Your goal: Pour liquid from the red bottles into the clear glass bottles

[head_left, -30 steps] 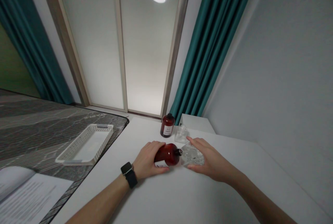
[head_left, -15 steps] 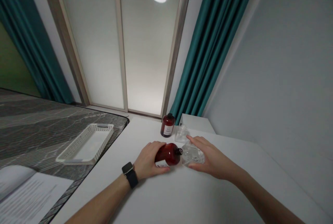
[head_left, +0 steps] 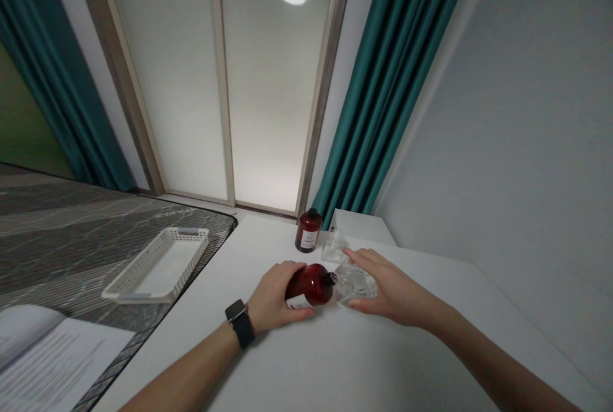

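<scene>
while the left hand (head_left: 275,294) has its fingers and thumb spread wide round the body of a dark red bottle (head_left: 311,284), the right hand (head_left: 387,287) curves, fingers and thumb well parted, about the side of a clear vessel (head_left: 355,285). between the two sets of fingers the bottle is tipped over, its black neck (head_left: 330,279) at the vessel's near edge; i cannot tell whether they touch, or whether any liquid flows. the step in hand looks like pouring, and the next move seems to call for a steady right grip and a careful tilt from the left. just beyond the fingers, a second red bottle (head_left: 308,233) stands upright beside another clear vessel (head_left: 334,247) on the white table (head_left: 287,361). farther off, left of the left fingers, lies a white basket (head_left: 131,271).
</scene>
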Motion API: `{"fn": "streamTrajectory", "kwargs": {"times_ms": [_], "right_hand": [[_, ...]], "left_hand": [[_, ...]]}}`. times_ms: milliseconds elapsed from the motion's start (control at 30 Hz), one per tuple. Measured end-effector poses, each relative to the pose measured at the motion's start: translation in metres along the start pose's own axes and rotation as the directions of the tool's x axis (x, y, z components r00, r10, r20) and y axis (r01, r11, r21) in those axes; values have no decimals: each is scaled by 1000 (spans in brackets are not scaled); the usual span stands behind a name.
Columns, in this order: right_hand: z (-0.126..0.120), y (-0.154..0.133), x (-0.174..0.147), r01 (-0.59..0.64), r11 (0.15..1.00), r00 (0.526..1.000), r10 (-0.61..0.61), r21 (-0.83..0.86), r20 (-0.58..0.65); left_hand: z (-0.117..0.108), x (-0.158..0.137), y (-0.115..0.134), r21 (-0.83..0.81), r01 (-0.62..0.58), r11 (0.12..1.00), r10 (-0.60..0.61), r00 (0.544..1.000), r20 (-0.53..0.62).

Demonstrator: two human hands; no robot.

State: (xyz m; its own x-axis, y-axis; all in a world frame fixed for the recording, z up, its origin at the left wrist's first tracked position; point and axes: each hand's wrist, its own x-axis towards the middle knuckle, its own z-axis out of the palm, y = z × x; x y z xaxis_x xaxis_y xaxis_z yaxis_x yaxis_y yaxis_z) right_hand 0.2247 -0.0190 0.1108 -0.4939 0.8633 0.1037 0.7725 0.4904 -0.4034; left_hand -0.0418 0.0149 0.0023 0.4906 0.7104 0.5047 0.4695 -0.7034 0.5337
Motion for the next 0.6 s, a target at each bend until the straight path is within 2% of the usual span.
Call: {"fn": "streamTrajectory", "kwargs": {"times_ms": [600], "right_hand": [[-7, -5, 1, -18, 999, 998, 21, -46, 63]], "left_hand": [[5, -2, -1, -46, 10, 999, -11, 1000, -5]]}}
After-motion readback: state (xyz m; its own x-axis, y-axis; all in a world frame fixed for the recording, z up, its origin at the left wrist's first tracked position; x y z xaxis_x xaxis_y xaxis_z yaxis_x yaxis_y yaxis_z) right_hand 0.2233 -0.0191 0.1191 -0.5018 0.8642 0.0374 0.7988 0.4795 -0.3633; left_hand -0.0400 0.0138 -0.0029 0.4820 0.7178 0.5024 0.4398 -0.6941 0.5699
